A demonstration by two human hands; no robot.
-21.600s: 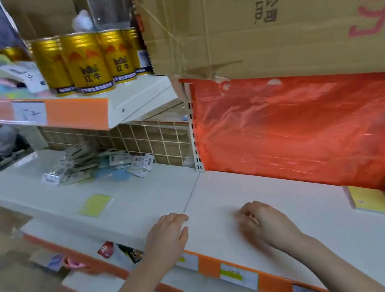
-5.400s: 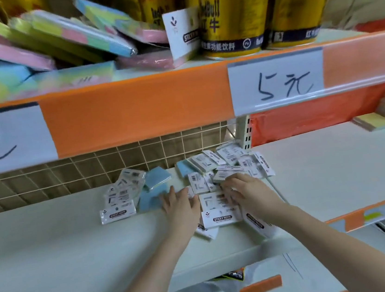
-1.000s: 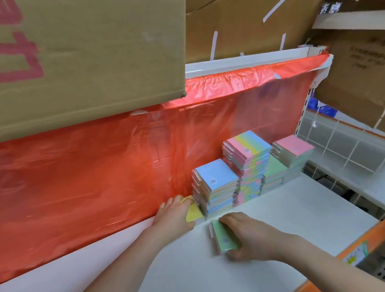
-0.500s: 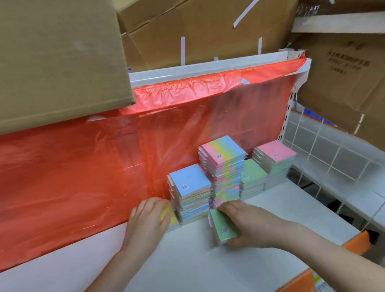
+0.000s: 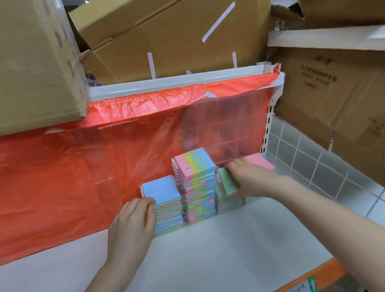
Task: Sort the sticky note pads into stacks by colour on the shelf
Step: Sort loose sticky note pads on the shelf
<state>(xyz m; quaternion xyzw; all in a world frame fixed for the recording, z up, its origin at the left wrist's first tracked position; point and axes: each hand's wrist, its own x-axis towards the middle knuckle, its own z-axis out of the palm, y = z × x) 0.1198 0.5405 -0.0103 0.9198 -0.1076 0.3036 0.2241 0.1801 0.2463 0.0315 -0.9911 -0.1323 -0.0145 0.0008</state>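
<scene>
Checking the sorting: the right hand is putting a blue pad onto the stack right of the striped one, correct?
Not quite. In the head view the right hand holds a green pad, not a blue one, over the stack right of the striped stack.

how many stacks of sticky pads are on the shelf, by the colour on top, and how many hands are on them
Blue-topped stack: 1, left hand resting against its side
Striped multicolour stack: 1, the tallest
Green stack: 1, right hand setting a green pad on it
Pink-topped stack: 1, partly hidden behind the right hand
Total: 4 stacks, 2 hands
</scene>
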